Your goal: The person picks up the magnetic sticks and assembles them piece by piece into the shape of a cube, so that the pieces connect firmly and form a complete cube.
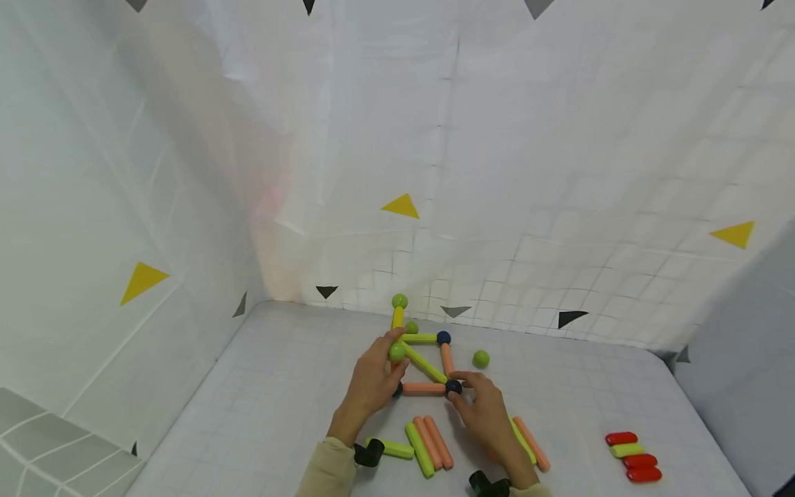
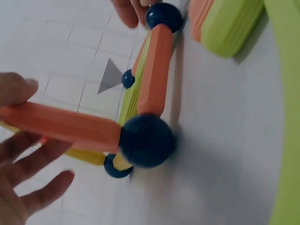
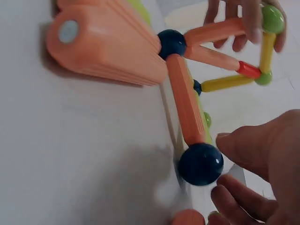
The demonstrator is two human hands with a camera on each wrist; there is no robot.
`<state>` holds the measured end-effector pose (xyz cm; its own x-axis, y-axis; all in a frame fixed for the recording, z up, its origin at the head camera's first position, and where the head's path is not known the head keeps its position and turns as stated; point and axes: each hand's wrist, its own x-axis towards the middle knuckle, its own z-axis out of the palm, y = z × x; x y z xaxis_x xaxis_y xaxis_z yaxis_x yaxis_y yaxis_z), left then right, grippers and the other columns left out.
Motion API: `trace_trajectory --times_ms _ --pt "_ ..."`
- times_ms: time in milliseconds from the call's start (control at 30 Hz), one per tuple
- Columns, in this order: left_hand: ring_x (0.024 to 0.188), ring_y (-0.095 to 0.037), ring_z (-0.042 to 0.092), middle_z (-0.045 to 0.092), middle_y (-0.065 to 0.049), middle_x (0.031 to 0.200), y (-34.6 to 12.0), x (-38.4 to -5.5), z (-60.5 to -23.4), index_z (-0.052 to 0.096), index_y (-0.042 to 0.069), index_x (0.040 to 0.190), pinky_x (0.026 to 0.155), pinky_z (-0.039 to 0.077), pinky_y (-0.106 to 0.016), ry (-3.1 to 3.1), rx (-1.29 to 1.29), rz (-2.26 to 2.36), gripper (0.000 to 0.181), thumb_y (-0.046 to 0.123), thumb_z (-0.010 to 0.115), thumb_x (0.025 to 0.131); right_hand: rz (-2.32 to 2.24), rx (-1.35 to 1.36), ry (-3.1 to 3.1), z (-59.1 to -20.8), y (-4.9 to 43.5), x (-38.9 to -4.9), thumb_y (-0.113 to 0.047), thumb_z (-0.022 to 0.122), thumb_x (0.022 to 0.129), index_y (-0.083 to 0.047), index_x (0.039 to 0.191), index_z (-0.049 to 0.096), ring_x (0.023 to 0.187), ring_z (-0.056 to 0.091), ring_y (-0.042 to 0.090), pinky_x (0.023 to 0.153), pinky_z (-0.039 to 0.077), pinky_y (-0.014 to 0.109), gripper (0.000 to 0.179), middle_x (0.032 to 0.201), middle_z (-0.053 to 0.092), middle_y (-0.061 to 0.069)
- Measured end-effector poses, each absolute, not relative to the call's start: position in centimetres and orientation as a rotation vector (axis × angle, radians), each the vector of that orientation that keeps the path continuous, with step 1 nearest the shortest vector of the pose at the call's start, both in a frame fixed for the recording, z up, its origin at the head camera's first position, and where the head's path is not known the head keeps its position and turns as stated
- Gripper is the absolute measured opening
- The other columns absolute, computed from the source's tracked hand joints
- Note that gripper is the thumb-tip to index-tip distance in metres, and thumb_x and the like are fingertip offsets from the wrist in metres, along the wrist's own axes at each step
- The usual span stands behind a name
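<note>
A frame of magnetic rods and balls stands on the white surface. My left hand (image 1: 373, 379) grips its upright orange rod (image 2: 65, 127), just below a green ball (image 1: 397, 352). This rod rises from a dark blue ball (image 2: 147, 140) at the near left corner. At the near right corner, the thumb and fingers of my right hand (image 1: 484, 411) pinch another dark blue ball (image 3: 201, 164). An orange rod (image 1: 424, 388) joins these two corners. A yellow-green rod (image 1: 425, 362) crosses the frame's base diagonally. Yellow rods (image 3: 227, 83) and a short red piece (image 3: 249, 69) belong to the raised part.
Loose yellow-green rods (image 1: 419, 449) and orange rods (image 1: 439, 442) lie nearer me, between the forearms. Another orange rod (image 1: 531, 445) is beside my right wrist. Short red pieces (image 1: 644, 475) are grouped at the right. A loose green ball (image 1: 481, 359) sits right of the frame.
</note>
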<state>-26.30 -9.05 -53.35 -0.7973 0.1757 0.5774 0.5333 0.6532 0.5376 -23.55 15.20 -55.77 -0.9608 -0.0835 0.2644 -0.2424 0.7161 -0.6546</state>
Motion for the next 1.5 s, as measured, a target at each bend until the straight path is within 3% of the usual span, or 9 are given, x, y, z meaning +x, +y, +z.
trace_trajectory --times_ms 167,333,467,667,900,1033,1200,1333,1500 --pt "0.082 -0.009 0.06 0.066 0.003 0.097 -9.9 -26.4 -53.1 0.054 0.017 0.15 0.074 0.056 -0.031 -2.372 -0.625 -1.091 0.064 0.012 0.083 0.093 1.103 0.004 -2.729 -55.1 16.9 -24.5 -0.017 0.074 0.099 -0.009 0.147 0.058 0.121 0.063 0.041 0.096 0.052 0.059 0.051 0.142 0.055 0.026" --pt "0.081 -0.011 0.061 0.066 0.004 0.094 -10.3 -26.4 -52.9 0.056 0.017 0.148 0.074 0.059 -0.038 -2.334 -0.681 -1.17 0.058 0.012 0.079 0.095 1.028 -0.134 -2.823 -54.7 18.9 -26.8 -0.017 0.07 0.1 -0.005 0.156 0.045 0.113 0.063 0.047 0.089 0.053 0.06 0.063 0.148 0.038 0.04" --pt "0.088 -0.01 0.064 0.073 -0.003 0.106 -10.6 -26.3 -52.8 0.063 0.013 0.139 0.078 0.058 -0.035 -2.304 -0.696 -1.183 0.048 0.008 0.079 0.093 0.943 -0.077 -2.864 -54.9 20.3 -28.7 -0.013 0.07 0.098 0.0 0.149 0.052 0.101 0.064 0.043 0.082 0.053 0.059 0.055 0.134 0.051 0.041" --pt "0.093 -0.014 0.069 0.076 -0.01 0.115 -10.9 -26.4 -52.4 0.068 0.01 0.129 0.078 0.059 -0.034 -2.264 -0.728 -1.202 0.042 -0.002 0.077 0.09 0.889 0.052 -2.844 -55.8 21.3 -31.4 -0.011 0.074 0.095 0.006 0.136 0.062 0.104 0.065 0.048 0.088 0.052 0.063 0.045 0.117 0.067 0.035" --pt "0.093 -0.012 0.07 0.076 -0.005 0.114 -10.9 -26.3 -52.3 0.068 0.013 0.13 0.076 0.059 -0.029 -2.302 -0.723 -1.209 0.042 -0.002 0.077 0.092 1.059 0.016 -2.9 -55.4 21.3 -32.8 -0.018 0.073 0.098 0.007 0.156 0.036 0.122 0.064 0.053 0.099 0.053 0.063 0.072 0.138 0.058 0.042" --pt "0.094 -0.011 0.069 0.076 -0.004 0.115 -11.0 -26.3 -52.4 0.068 0.018 0.13 0.077 0.058 -0.028 -2.339 -0.702 -1.229 0.043 -0.001 0.077 0.092 1.096 -0.007 -2.904 -55.1 21.0 -31.3 -0.023 0.073 0.099 0.007 0.153 0.039 0.119 0.066 0.05 0.097 0.055 0.06 0.071 0.141 0.055 0.042" --pt "0.096 -0.012 0.07 0.076 -0.005 0.118 -11.5 -26.2 -52.3 0.067 0.019 0.132 0.078 0.06 -0.032 -2.367 -0.68 -1.239 0.043 0.002 0.077 0.094 1.029 0.098 -2.922 -53.7 18.4 -26.7 -0.028 0.078 0.097 -0.002 0.122 0.067 0.1 0.068 0.03 0.087 0.057 0.049 0.037 0.112 0.07 0.017" --pt "0.096 -0.014 0.07 0.076 -0.004 0.118 -12.2 -26.1 -52.1 0.066 0.019 0.132 0.078 0.062 -0.042 -2.367 -0.661 -1.236 0.044 0.001 0.077 0.094 1.017 0.489 -2.974 -53.0 14.7 -22.5 -0.034 0.082 0.094 -0.017 0.107 0.074 0.098 0.062 0.017 0.084 0.054 0.039 0.023 0.102 0.068 -0.004" --pt "0.097 -0.016 0.07 0.076 -0.006 0.118 -12.7 -26.1 -51.9 0.066 0.02 0.132 0.078 0.062 -0.048 -2.369 -0.642 -1.246 0.045 0.0 0.077 0.093 0.845 0.972 -2.965 -53.8 10.1 -19.6 -0.048 0.083 0.091 -0.027 0.117 0.077 0.102 0.053 0.01 0.084 0.051 0.032 0.034 0.112 0.062 -0.01"
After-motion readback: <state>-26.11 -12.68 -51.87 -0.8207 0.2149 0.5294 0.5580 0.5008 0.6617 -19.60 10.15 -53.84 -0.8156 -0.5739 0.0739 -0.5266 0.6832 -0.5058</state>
